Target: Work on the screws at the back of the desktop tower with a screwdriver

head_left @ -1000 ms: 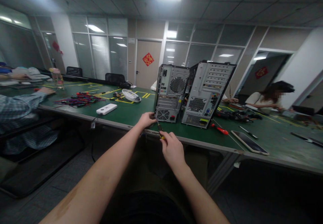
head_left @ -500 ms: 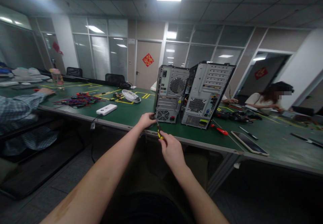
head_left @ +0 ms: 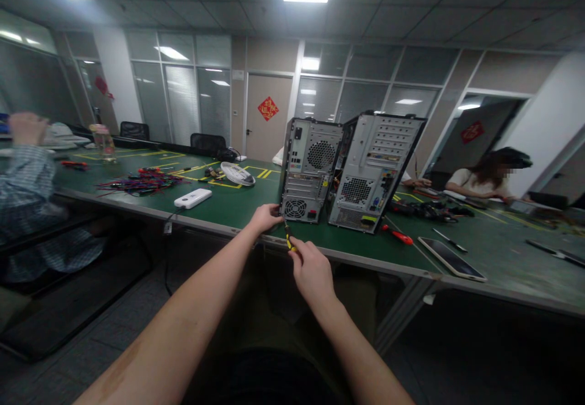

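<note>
1. Screwdriver (head_left: pixel 289 240): handle yellow and black, slim shaft. Long axis runs away from the wearer, leaning slightly left; shaft end points toward the lower left edge of the left-hand tower. Lies just ahead of the right grip, handle end within its fingers. Contact at the tip cannot be told.
2. Right grip (head_left: pixel 314 269): bare hand, fingers closed round the screwdriver handle, at the desk's near edge.
3. Left grip (head_left: pixel 265 217): bare hand, fingers bent at the tower's lower left edge, ahead and left of the right grip; whether they hold anything cannot be told.
4. Left-hand tower (head_left: pixel 311 170): upright, boxy grey metal; round perforated vents, slotted plates. Just beyond both grips.
5. Right-hand tower (head_left: pixel 375 170): upright, grey metal, perforated panels, dark side. Ahead and right of the right grip.
6. Red-handled tool (head_left: pixel 398 234): right of the right grip, near the second tower's base.
7. Phone (head_left: pixel 451 259): flat, dark glossy face, pale rim; farther right.
8. White device (head_left: pixel 193 198): smooth, rounded block, left of the left grip.
9. Desk (head_left: pixel 242 201): green top, pale edging; beneath items 4 to 8.
</note>
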`<state>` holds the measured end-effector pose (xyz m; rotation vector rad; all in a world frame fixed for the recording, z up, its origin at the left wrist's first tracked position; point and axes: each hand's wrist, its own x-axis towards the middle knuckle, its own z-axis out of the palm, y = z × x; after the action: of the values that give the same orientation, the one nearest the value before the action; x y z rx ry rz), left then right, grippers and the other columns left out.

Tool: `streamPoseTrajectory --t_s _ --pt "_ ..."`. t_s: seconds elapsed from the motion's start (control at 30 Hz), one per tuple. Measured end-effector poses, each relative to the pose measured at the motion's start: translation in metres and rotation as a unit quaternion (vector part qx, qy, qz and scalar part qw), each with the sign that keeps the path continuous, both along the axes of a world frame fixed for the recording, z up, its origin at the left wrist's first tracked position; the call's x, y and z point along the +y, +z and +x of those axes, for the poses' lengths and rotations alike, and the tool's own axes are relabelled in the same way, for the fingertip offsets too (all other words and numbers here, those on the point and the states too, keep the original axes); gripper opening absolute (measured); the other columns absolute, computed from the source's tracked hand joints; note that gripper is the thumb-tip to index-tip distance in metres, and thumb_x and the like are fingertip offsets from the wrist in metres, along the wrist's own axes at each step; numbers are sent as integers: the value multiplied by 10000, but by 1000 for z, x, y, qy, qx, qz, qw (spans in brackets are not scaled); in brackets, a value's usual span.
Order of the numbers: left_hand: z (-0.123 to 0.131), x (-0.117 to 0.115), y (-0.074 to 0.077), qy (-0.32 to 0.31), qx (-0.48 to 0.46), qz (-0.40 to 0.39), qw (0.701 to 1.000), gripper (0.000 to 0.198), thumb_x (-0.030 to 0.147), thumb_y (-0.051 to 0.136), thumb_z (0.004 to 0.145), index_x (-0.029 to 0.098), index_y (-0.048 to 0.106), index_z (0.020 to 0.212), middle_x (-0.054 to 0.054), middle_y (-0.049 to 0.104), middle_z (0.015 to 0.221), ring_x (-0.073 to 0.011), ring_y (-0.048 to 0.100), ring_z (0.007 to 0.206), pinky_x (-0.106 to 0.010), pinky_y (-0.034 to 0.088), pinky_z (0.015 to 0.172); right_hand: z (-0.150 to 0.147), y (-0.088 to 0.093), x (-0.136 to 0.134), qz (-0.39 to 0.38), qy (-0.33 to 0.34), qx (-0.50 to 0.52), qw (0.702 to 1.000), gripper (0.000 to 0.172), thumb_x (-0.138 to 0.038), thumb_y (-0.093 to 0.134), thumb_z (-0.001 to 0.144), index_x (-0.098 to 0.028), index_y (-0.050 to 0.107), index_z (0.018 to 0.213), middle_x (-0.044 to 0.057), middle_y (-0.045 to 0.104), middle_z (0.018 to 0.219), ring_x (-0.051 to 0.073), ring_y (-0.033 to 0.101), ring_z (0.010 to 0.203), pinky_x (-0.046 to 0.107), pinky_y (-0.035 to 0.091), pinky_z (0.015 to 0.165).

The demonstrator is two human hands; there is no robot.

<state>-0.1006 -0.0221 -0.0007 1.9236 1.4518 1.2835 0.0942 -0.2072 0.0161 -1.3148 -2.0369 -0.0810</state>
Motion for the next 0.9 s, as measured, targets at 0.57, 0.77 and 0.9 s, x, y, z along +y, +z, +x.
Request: streamPoseTrajectory --t_s 0.57,0.77,0.9 --pt "0 -4 4 6 9 -3 1000 494 210 824 713 184 741 1199 -71 763 1190 -227 737 1077 -280 565 966 1 1 -1 3 -24 -12 1000 327 -200 556 986 -262 662 1289 60 703 1060 187 688 888 258 482 744" --pt "0 0 0 8 0 -9 1000 504 212 824 715 192 736 1210 -67 766 1181 -219 737 1077 -273 563 963 -1 0 2 -33 -29 -7 999 229 -341 586 995 -217 658 1173 32 749 859 194 708 763 260 456 682" --pt "-1 2 -1 1 0 2 1000 513 224 824 717 174 729 1218 -82 763 1188 -215 740 1068 -274 562 959 0 1 3 -43 -19 6 999 252 -293 571 997 -211 646 1224 41 768 888 198 719 767 261 468 708"
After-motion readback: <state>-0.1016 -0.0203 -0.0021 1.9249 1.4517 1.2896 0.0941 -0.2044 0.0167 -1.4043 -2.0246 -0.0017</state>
